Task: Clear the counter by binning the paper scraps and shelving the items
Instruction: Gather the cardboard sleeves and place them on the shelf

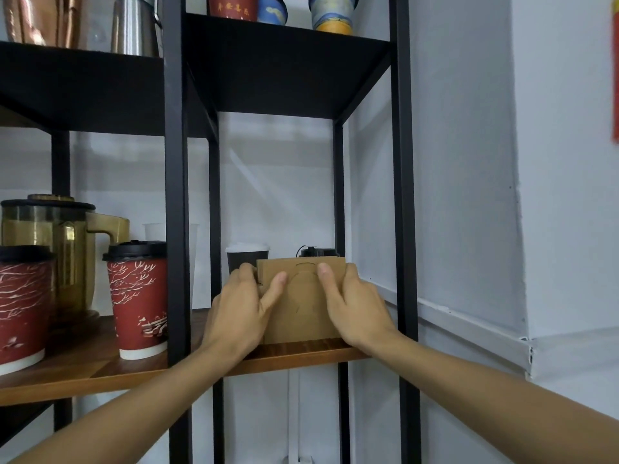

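A stack of brown cardboard cup carriers (301,296) stands upright on the wooden shelf board (301,354) of a black metal rack. My left hand (239,313) grips its left side, thumb across the front. My right hand (355,306) holds its right side, thumb on the front face. Both hands are closed around the stack. Behind it stand a black paper cup with a white lid (246,257) and a black-lidded cup (318,252), mostly hidden.
Two red patterned paper cups (139,299) (21,306) and an amber glass pitcher (57,249) stand on the left shelf section. Black uprights (176,195) (403,195) frame the bay. Colourful cups and metal vessels sit on higher shelves. A white wall is to the right.
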